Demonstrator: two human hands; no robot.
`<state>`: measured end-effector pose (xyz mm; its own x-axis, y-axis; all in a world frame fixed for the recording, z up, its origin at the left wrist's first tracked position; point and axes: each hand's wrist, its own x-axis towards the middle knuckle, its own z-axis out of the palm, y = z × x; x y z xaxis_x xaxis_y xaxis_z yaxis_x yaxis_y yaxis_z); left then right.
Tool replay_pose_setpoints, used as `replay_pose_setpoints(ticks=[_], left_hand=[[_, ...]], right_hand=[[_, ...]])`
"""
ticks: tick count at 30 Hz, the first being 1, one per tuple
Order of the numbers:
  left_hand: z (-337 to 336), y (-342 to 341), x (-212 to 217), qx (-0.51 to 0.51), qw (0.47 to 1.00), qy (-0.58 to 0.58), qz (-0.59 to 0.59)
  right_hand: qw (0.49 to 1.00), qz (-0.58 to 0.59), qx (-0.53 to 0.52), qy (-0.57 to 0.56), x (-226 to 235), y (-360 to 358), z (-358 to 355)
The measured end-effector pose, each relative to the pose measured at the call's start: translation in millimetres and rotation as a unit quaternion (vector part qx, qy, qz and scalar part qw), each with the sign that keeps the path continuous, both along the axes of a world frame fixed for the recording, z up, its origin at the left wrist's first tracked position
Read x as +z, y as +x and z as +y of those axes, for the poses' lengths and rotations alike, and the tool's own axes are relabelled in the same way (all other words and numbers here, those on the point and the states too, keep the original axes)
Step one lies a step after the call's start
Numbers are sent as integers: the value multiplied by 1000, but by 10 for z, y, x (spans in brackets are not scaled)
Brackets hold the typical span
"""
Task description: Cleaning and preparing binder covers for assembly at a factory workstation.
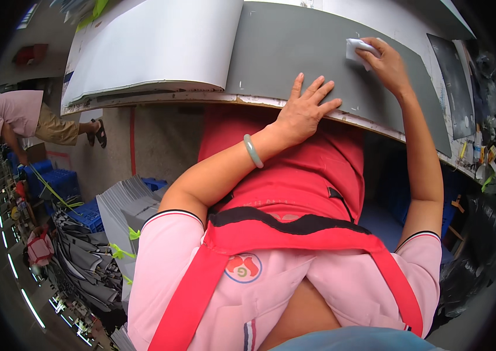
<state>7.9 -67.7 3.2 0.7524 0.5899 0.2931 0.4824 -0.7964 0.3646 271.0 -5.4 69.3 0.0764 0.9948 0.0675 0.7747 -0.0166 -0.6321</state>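
Note:
A large flat grey sheet [283, 44] lies on the table in front of me, with a few small white marks along it. My left hand [309, 108] rests on the sheet's near edge, palm down with fingers spread. Farther right, my right hand [383, 61] pinches a folded white cloth [355, 51] against the sheet's surface. To the left, a thick stack of white sheets [154, 44] lies beside the grey sheet, its near edges curving up.
The table's worn edge [239, 100] runs close before my apron. A dark panel [451, 76] and small bottles [478, 143] are at the right. Blue crates [61, 182] and stacked grey sheets [122, 202] stand at the left, where another person [17, 114] bends over.

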Motion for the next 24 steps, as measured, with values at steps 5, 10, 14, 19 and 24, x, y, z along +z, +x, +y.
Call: replay_pose_setpoints(ticks=[5,10,14,19,24], left_hand=[[-12,-9,49,6,999,-32,-10],[-13,33,41,2,999,-38,-37],[-23,39,5,-3,998,-30,-56],[-12,-42,-36,3,999,-21,-49],[4,-10,-25,-4,999,-18,-38]], right_hand=[[986,-94,80,110,-126,-866,719],[924,123,191,308,-429,-1115,1378],[980,-122,85,130,-333,-1591,1754],[964,-196,167,58,-29,-1753,1769],[986,-138,89,13,-3,-1649,1570]])
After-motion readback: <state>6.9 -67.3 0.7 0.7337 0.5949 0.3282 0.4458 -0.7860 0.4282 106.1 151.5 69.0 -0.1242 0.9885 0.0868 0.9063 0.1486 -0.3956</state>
